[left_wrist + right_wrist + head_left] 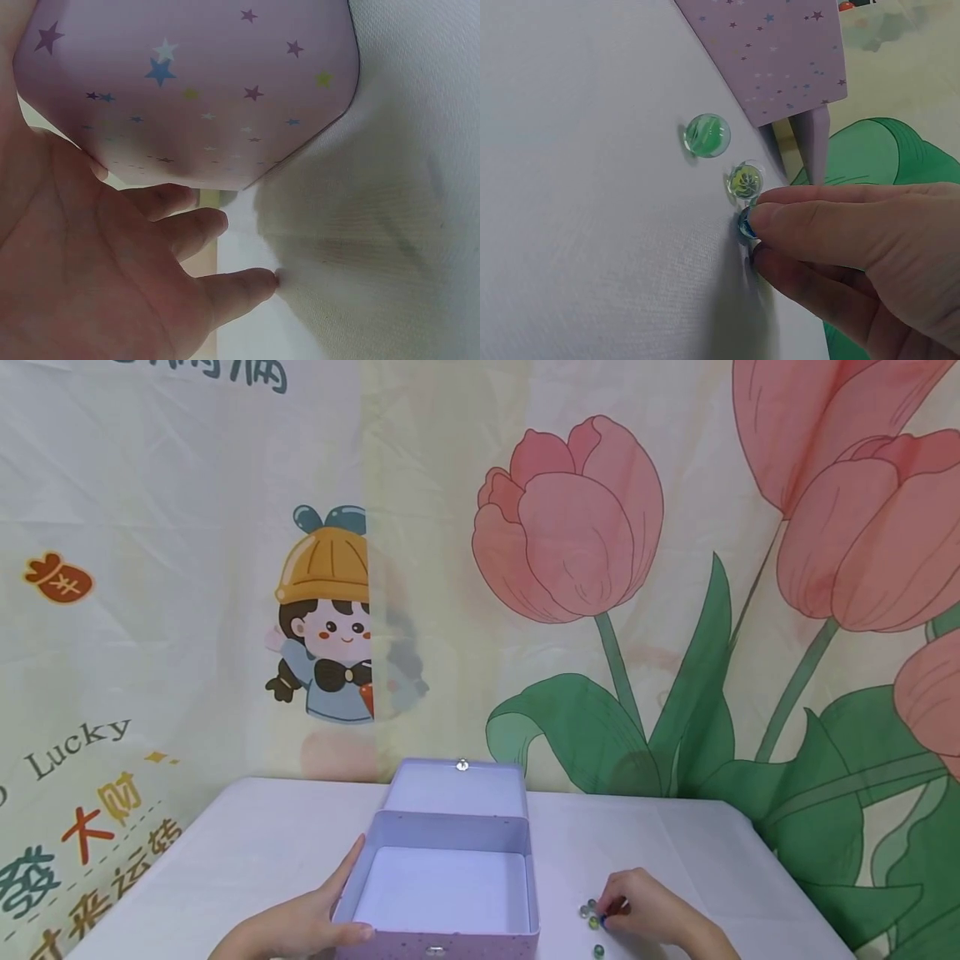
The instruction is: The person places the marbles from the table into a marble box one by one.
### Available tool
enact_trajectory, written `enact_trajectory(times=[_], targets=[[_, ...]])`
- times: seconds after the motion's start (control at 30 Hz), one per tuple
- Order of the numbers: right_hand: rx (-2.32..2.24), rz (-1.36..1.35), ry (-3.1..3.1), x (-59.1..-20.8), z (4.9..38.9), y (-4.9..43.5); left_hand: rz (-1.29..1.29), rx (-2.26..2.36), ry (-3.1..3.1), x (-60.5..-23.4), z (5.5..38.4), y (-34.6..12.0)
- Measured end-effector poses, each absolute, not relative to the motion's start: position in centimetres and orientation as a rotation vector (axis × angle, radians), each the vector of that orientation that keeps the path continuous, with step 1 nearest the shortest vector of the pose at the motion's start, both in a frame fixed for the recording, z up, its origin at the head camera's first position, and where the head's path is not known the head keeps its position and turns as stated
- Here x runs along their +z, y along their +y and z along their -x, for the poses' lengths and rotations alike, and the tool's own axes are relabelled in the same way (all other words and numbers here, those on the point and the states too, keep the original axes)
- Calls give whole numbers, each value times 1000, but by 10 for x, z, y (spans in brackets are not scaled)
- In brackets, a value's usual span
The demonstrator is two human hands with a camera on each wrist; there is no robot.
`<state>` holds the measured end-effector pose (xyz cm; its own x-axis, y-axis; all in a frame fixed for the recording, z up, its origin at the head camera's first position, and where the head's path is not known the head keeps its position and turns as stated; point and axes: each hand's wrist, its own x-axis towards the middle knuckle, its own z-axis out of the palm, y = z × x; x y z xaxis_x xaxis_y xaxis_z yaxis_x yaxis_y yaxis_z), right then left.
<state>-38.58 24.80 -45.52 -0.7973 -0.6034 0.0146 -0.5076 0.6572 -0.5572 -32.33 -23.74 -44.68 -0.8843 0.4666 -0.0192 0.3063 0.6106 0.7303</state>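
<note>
A blue marble [744, 224] sits at the fingertips of the right hand [647, 908], thumb and fingers drawn together in a pinch on it. Just beside them lie a yellow-green marble [745, 181] and pale marbles [584, 911]; nearer the person, a green marble [598, 951]. Left of those fingers stands the lilac box [453, 832], lid raised, the left hand [296, 925] touching its side with straight, spread fingers, thumb at the near corner.

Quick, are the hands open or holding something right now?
Left hand: open, touching the purple box.
Right hand: closed, pinching a blue marble.
</note>
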Motion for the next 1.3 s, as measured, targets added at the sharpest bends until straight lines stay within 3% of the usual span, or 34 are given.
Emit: enact_trajectory(times=[0.67,1.3], targets=[[-748,935,2781,-455,382,246,-578,1128,2624,-445,321,-237],[-740,939,2786,-457,382,245,-688,1232,2559,-444,321,-240]])
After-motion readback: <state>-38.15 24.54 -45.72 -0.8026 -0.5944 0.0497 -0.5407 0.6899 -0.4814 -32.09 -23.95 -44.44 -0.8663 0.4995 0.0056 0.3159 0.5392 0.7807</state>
